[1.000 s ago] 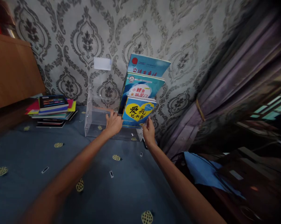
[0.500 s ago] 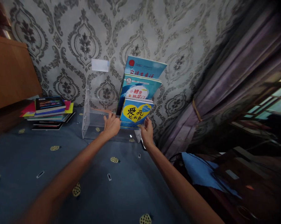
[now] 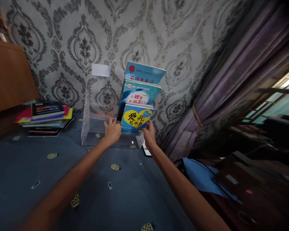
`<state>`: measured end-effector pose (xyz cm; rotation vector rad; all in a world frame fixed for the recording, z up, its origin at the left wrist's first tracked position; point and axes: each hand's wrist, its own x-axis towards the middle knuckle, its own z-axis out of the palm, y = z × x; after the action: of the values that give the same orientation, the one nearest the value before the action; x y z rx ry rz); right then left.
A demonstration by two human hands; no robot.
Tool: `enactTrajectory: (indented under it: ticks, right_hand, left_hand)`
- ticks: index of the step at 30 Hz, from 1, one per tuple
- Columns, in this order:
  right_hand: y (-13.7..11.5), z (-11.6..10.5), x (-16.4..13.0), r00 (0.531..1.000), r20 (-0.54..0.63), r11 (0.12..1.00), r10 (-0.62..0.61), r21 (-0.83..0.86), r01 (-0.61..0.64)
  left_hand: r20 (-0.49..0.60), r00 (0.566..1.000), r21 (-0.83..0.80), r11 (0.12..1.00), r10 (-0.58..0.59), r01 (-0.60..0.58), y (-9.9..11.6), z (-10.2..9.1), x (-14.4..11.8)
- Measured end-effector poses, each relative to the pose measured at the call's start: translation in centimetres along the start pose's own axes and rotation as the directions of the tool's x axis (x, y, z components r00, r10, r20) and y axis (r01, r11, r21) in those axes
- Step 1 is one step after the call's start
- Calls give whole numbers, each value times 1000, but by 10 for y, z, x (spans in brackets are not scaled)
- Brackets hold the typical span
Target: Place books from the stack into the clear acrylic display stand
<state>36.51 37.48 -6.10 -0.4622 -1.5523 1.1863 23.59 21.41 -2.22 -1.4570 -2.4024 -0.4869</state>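
Note:
A clear acrylic tiered rack point(image 3: 94, 128) stands against the patterned wall. Its right half holds three books in steps: a blue one point(image 3: 144, 73) at the top, a teal one point(image 3: 141, 93) in the middle, and a blue book with a yellow heart point(image 3: 136, 118) in front. My left hand point(image 3: 112, 131) grips the left edge of the heart book. My right hand point(image 3: 149, 136) holds that same book at its lower right corner. The rack's left half holds no books.
A stack of colourful books point(image 3: 47, 116) lies at the left on the blue patterned cloth point(image 3: 91, 192). A wooden headboard point(image 3: 7, 80) rises at far left. Purple curtains point(image 3: 231, 83) hang at right, with blue fabric point(image 3: 202, 178) below. A small white card point(image 3: 100, 69) sticks on the wall.
The view has shifted slightly, so everything sits a little further left. Both hands stay on the heart book, which has settled a bit lower into the front tier.

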Motion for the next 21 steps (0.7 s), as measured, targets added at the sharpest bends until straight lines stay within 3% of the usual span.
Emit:
enactTrajectory:
  ticks: [21]
  right_hand:
    - [-8, 4, -3, 999, -25, 999, -30, -30, 30]
  left_hand:
    - [13, 999, 37, 998, 48, -48, 0, -4, -5]
